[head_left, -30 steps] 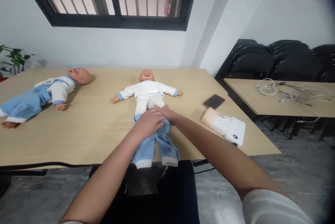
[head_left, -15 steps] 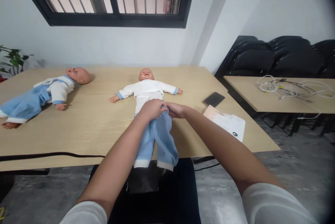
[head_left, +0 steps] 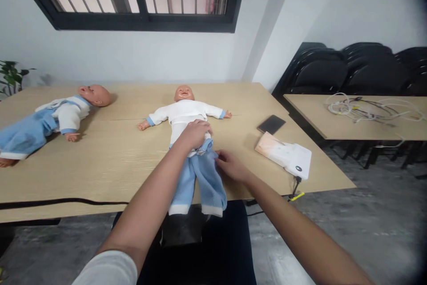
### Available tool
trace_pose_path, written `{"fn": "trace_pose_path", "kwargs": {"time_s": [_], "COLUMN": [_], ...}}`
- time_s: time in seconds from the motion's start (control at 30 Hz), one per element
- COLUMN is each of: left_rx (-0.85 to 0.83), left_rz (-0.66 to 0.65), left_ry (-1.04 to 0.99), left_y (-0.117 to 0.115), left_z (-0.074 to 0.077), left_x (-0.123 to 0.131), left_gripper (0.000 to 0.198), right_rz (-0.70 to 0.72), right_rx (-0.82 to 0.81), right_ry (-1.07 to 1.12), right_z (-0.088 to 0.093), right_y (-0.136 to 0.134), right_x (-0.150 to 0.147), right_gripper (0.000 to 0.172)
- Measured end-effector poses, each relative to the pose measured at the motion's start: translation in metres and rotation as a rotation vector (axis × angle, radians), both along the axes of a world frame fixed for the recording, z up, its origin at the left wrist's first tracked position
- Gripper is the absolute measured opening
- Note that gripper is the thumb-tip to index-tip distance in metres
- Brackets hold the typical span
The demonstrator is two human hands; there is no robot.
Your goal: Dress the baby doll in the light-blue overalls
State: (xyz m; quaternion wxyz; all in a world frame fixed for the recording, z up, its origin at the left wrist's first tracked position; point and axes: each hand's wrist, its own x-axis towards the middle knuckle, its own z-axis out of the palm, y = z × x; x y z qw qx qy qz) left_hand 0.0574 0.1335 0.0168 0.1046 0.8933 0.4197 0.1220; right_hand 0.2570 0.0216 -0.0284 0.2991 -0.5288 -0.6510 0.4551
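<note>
Blue fleece trousers (head_left: 200, 180) clothe the plastic baby doll (head_left: 184, 114) lying face-up on the pale wooden table (head_left: 110, 160). The left hand (head_left: 195, 134) grips their waistband, and the right hand (head_left: 230, 166), loosely half-open, steadies the hip.

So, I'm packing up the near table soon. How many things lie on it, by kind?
Dolls: 2
Dark phone: 1
White device: 1
Black cable: 1
Total: 5
</note>
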Motion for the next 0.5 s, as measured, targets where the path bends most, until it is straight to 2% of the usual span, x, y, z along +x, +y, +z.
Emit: {"fn": "trace_pose_path", "kwargs": {"time_s": [0.1, 0.2, 0.33, 0.5], "left_rx": [-0.045, -0.037, -0.021, -0.088], "left_rz": [-0.075, -0.086, -0.122, -0.224], "left_ry": [0.167, 0.243, 0.216, 0.124], "left_y": [0.015, 0.022, 0.020, 0.022], "left_z": [-0.005, -0.010, -0.010, 0.001], "left_x": [0.012, 0.018, 0.012, -0.002], "left_gripper": [0.043, 0.032, 0.023, 0.038], "right_rz": [-0.013, -0.046, -0.127, -0.245], "right_rx": [0.006, 0.044, 0.084, 0.122], "right_ry": [0.028, -0.009, -0.052, -0.149], "right_z": [-0.001, -0.007, -0.017, -0.019], "right_y": [0.009, 0.018, 0.026, 0.034], "right_x": [-0.001, -0.004, -0.011, -0.023], "right_gripper": [0.014, 0.010, 0.006, 0.005]}}
